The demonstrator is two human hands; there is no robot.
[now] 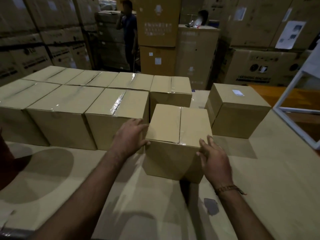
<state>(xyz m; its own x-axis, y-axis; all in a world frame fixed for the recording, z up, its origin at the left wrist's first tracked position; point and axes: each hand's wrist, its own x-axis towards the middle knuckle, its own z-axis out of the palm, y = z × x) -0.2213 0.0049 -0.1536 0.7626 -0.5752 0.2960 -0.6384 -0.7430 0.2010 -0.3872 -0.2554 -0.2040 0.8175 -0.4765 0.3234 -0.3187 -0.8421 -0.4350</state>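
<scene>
Presently, far left: dark reddish shape [7,161] cut by the frame edge; cannot tell what it is.
Left rows: taped cartons [62,116] in two ranks on the table [69,179], touching side to side; clear tape glares on the tops.
Left hand [131,135]: fingers straight, laid flat along the left face of the small box [178,134], thumb on its near top corner; pressing, not wrapped round.
Small box: centre of frame, upright on the table, just beside the right end of the front rank; top seam taped.
Right hand [214,163]: fingers [210,141] spread and straight, tips at the near right top edge; bracelet [226,187] at the wrist.
Handling (judgement): stiff corrugated walls, smooth faces that may slip; weight unknown. Best squeezed between two palms on opposite sides, low down, not by the flaps.
Right: labelled carton [237,111], apart from the small box; white frame [294,127] cut by the edge.
Hidden: small box's far side, contents, left fingertips; background stacks dim, print blurred.
</scene>
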